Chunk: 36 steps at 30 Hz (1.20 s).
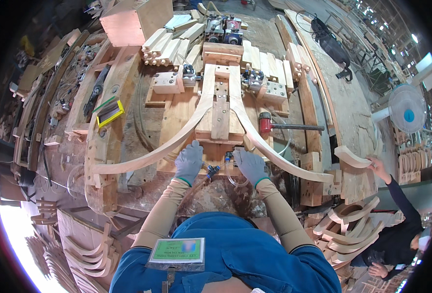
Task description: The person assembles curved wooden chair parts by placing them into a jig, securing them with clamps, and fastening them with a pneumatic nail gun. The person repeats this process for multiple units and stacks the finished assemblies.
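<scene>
At the near edge of the cluttered wooden work surface (128, 146), grey-gloved left hand (189, 161) and right hand (250, 165) rest flat, fingers loosely spread, gripping nothing, each pressing one long curved pale wooden piece (143, 157) that sweeps outward from the central clamping jig (220, 105) beyond.

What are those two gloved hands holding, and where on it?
Nothing is clearly gripped. The left hand rests flat on the left curved wooden piece, the right hand on the right curved wooden piece, both near the jig's front edge.

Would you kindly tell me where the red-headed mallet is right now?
In the head view, the red-headed mallet lies on the wooden jig, right of the central block, just beyond the right curved wooden piece and the right hand.
</scene>
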{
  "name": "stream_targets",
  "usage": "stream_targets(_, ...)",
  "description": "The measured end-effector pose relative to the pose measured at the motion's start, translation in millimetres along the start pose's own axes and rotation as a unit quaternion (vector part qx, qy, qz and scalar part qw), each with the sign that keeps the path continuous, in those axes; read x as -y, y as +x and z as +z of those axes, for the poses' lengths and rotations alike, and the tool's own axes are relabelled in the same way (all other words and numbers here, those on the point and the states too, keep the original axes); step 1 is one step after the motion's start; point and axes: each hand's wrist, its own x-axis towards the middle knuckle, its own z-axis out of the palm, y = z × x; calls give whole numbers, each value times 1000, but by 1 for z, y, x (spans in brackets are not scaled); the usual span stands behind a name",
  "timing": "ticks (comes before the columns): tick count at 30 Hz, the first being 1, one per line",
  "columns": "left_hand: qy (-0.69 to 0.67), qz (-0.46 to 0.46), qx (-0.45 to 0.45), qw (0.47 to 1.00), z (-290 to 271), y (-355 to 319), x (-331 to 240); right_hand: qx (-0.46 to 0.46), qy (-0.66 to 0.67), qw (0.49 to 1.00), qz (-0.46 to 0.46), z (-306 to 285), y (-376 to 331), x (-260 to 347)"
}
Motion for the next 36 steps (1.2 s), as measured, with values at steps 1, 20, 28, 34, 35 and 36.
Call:
stream_targets(1, -5, 4, -12, 1000, -1, 0, -1, 11, 0, 1000, 5, 0, 0, 0)
stream_targets(20, -53, -12, 87, 995, -19, 4, 0, 161, 163, 960, 159, -69, 29, -12)
stream_targets(28, -161, 121, 169, 965, -40, -3, -94, 144, -108, 976, 125, -32, 41, -198)
stream_targets(34, -193, 126, 198, 953, 19, -7, -107, 243, 52, 947, 205, -48, 57, -194)
stream_targets(35, -200, 113, 225, 947, 19, -5, -110, 219, 126, 938, 238, -62, 60, -192)
stream_targets(36, -170, 121, 222, 952, 17, -6, -112, 161, 187, 939, 240, -77, 70, -188)
